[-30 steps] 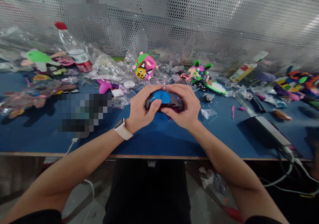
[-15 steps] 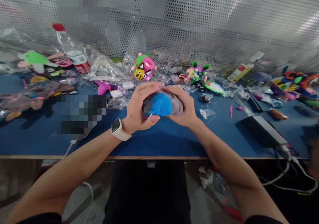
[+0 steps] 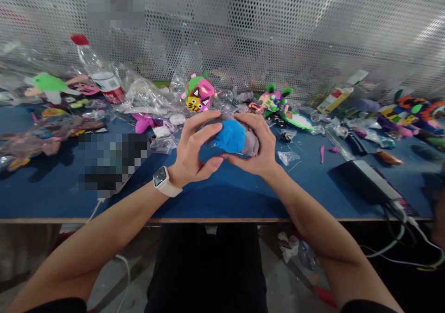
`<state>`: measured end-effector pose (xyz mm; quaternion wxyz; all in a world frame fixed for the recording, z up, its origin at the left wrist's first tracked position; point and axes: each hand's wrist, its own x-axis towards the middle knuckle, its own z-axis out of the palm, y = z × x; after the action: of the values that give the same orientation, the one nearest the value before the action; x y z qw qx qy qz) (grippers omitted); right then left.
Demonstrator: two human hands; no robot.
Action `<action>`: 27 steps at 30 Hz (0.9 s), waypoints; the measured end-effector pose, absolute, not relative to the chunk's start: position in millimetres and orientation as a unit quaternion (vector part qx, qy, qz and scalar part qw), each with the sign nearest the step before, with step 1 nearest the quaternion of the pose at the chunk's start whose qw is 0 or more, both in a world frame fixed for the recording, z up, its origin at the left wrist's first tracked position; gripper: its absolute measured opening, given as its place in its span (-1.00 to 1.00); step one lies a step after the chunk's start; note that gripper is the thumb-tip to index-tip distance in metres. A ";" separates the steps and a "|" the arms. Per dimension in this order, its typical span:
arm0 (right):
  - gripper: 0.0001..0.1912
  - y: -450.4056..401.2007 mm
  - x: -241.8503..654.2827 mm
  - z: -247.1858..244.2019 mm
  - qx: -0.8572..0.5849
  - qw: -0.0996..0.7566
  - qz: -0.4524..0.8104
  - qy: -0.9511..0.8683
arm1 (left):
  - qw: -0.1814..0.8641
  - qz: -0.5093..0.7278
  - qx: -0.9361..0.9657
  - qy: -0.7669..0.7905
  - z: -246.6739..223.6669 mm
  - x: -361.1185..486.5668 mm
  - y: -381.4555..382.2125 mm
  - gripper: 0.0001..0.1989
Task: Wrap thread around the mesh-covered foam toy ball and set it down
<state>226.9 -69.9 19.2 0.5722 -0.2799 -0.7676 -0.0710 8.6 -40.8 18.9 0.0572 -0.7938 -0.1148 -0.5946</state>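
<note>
Lump of grey and blue modelling clay (image 3: 233, 137) sits between left hand (image 3: 193, 148) and right hand (image 3: 252, 146), both curved around it, above dark blue table (image 3: 222, 201), with open room before wooden front edge (image 3: 222, 220).

One left hand (image 3: 190, 153), one right hand (image 3: 252, 147), one lump of blue and grey clay (image 3: 231, 137), one smartwatch (image 3: 160, 177) — then one red-capped plastic bottle (image 3: 93, 67), one round cat-faced clay figure (image 3: 199, 93), two pink clay strips (image 3: 321, 154), one black power brick (image 3: 366, 181), one blue workbench (image 3: 215, 206), one perforated metal screen (image 3: 278, 30)

Light: bright, soft | glare: perforated metal screen (image 3: 399, 39) (upper right) | edges: bowed
</note>
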 end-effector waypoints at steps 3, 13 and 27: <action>-0.26 -69.2 224.7 18.5 -0.291 0.571 -0.043 -0.767 | 0.057 -0.588 -0.797 -0.122 22.0 9.1 -42.4 -0.45; -0.33 -63.8 219.9 5.8 -0.334 0.609 0.093 -0.714 | -0.082 -0.605 -0.774 -0.166 6.5 18.0 -30.7 -0.39; -0.33 -57.7 222.7 3.0 -0.324 0.592 0.140 -0.724 | 0.008 -0.537 -0.818 -0.204 10.3 11.5 -22.4 -0.67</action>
<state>222.7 -57.7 3.0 0.5925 -0.3244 -0.7239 0.1402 11.5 -22.4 10.3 0.0076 -0.8181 -0.2043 -0.5375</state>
